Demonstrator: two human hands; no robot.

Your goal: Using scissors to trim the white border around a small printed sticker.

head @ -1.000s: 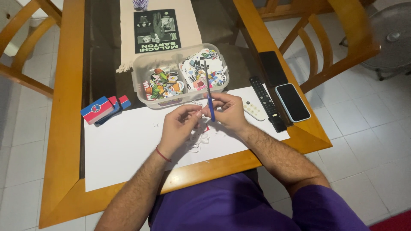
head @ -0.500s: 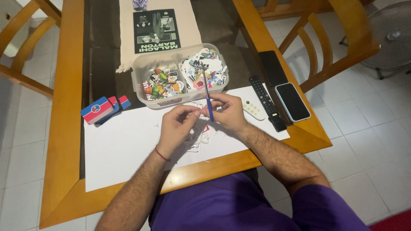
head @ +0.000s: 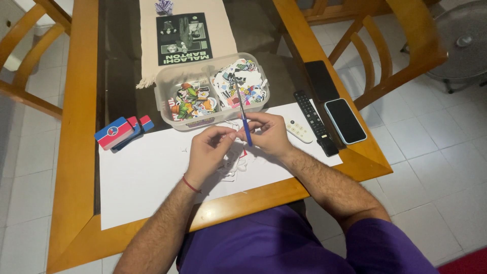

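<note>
Surface: glass-topped wooden table (head: 76, 152), large white paper sheet (head: 147, 177) along its near edge.
Room: pale tiled floor (head: 436, 152), wooden chairs (both sides).
Right hand (head: 271, 134): fingers pinching slim blue-handled craft knife (head: 245, 122), mid-sheet.
Left hand (head: 210, 149): fingertips pinching small white paper scrap (head: 233, 160).
Behind: clear plastic two-compartment tub (head: 213, 91) of stickers.

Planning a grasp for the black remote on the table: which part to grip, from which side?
Take the black remote across its narrow width near the middle, coming from straight above. It lies flat on the table, long and slim. The white remote lies close on one long side and the phone near the other, so a sideways approach looks cramped. The right hand is also close by.
</note>
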